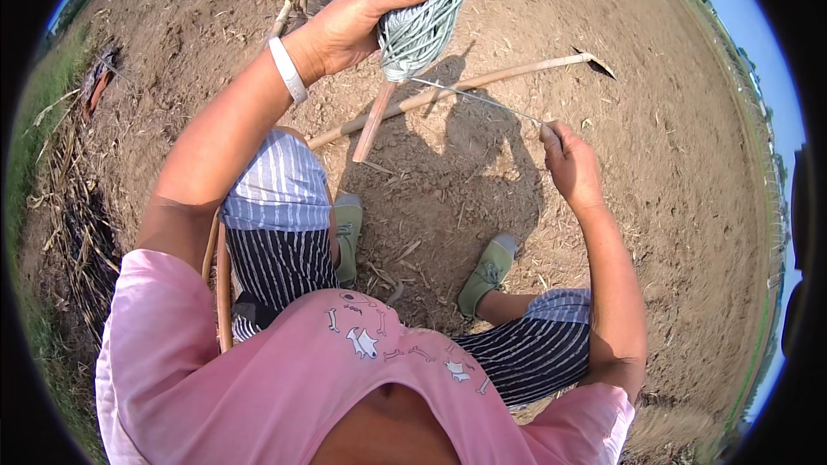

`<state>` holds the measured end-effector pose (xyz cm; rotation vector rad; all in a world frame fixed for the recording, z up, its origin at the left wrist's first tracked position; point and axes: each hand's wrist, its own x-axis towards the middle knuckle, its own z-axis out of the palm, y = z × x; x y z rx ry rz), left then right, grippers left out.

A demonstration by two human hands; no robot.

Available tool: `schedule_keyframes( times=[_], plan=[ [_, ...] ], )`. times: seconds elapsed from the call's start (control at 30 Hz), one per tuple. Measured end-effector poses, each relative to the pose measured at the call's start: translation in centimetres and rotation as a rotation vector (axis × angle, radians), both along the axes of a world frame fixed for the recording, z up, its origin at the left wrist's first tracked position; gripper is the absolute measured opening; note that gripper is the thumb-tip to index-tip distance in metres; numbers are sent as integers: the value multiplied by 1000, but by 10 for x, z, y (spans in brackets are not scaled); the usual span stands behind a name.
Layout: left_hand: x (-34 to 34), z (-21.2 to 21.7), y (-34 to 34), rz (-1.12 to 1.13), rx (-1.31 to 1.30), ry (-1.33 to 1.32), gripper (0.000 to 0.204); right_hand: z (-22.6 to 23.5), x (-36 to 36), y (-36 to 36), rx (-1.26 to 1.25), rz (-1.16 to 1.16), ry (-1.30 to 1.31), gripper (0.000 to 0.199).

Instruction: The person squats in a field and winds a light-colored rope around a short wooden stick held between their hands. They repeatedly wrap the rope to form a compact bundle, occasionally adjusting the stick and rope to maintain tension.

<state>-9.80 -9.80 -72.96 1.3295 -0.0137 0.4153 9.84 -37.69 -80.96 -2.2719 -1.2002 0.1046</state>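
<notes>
My left hand point(360, 21) is closed around a thick bundle of pale green cord point(431, 21), held up at the top of the view with the thumb pressed on its strands. A flat-sided wooden stick point(373, 125) sticks out below the bundle; whether it runs through the cord is hidden. From the bundle's lower end a single strand point(482, 101) stretches, taut, down to the right. My right hand point(573, 164), at the right of the bundle, pinches that strand between thumb and curled fingers.
Beyond my feet a long curved wooden handle point(508, 74) with a dark blade point(598, 64) lies on dry brown soil. Another wooden handle point(282, 19) shows behind my left forearm. Poles point(225, 293) stand beside my left leg. Dry stalks point(77, 224) are heaped at the far left.
</notes>
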Motion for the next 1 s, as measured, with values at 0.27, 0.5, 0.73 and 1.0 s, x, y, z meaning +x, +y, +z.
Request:
schedule_keyframes(
  times=[0.27,0.5,0.73,1.0],
  plan=[
    [-1,-35,-26,-219,1603,458,75,64,-29,-17,79,49,-349,20],
    [-15,10,-71,-229,886,-185,74,31,16,-25,134,62,39,29],
    [1,24,-4,320,-44,-288,59,49,-27,-4,324,156,352,31],
    [7,29,21,100,-669,-234,58,37,-126,33,-13,652,248,24]
  ],
)
